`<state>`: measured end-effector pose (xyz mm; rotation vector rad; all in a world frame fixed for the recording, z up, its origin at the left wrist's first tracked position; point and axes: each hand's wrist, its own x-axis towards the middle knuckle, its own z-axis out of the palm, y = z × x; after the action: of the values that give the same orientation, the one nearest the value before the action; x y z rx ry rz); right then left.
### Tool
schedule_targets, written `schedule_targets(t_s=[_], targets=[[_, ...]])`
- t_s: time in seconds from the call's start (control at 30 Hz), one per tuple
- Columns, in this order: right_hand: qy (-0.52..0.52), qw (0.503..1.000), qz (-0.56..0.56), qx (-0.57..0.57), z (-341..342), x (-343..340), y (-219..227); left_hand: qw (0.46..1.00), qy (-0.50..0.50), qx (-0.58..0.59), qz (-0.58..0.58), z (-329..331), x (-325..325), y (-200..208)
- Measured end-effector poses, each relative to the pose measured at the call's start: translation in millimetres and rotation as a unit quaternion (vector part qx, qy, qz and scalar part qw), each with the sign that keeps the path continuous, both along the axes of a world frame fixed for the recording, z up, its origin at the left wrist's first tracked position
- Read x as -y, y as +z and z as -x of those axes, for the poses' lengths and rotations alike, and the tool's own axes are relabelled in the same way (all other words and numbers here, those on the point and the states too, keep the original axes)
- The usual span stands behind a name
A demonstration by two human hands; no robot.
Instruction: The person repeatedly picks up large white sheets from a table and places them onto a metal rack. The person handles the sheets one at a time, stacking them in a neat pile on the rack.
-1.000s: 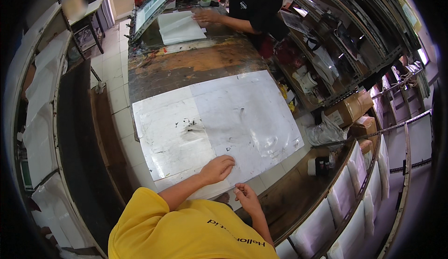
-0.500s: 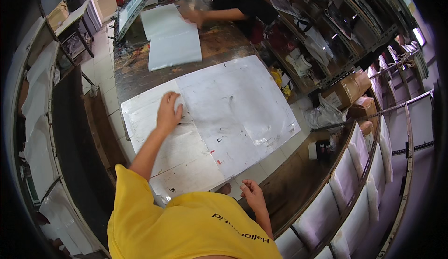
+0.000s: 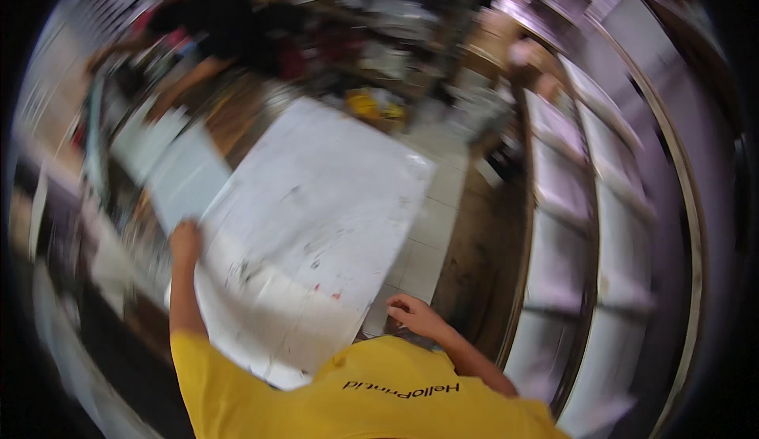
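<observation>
My left hand [image 3: 186, 240] is closed at the left edge of a large white sheet [image 3: 328, 178], with its fingers partly blurred. Below that hand the sheet bows in a curve; dark smudges and small red marks show on it. My right hand [image 3: 415, 316] hovers beside the sheet's near right side, apart from it, its fingers curled with nothing visible in them. Past my left hand, pale blank sheets [image 3: 190, 170] lie on the stained table [image 3: 241, 119].
A co-worker in a dark top [image 3: 225, 24] leans over the table's far left, one hand by the pale sheets. Racks with white wrapped packs [image 3: 557, 194] line the right. A yellow item [image 3: 365, 105] and cardboard boxes [image 3: 484, 48] stand behind. Tiled floor [image 3: 431, 222] runs alongside.
My view has swung to the right and is blurred. My left hand has gone from lying on the sheet to its left edge, and the sheet now bows there. My right hand stays curled.
</observation>
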<state>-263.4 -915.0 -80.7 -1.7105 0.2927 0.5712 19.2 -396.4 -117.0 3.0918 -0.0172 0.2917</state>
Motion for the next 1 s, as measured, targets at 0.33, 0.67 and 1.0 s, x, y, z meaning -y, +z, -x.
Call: schedule_targets(t_s=[0.33,0.67,1.0], targets=[[-0.084,0.975,-0.152,0.139,-71.0,-21.7,43.5,0.880,-0.311,-0.115,0.340,104.8,265.1,62.4],[-0.211,0.948,0.016,0.238,-46.0,43.8,57.9,0.764,-0.327,-0.205,0.517,188.2,408.4,105.4],[-0.210,0.922,0.146,0.290,23.1,162.2,156.2,0.662,-0.556,-0.165,0.475,206.1,493.9,157.6]])
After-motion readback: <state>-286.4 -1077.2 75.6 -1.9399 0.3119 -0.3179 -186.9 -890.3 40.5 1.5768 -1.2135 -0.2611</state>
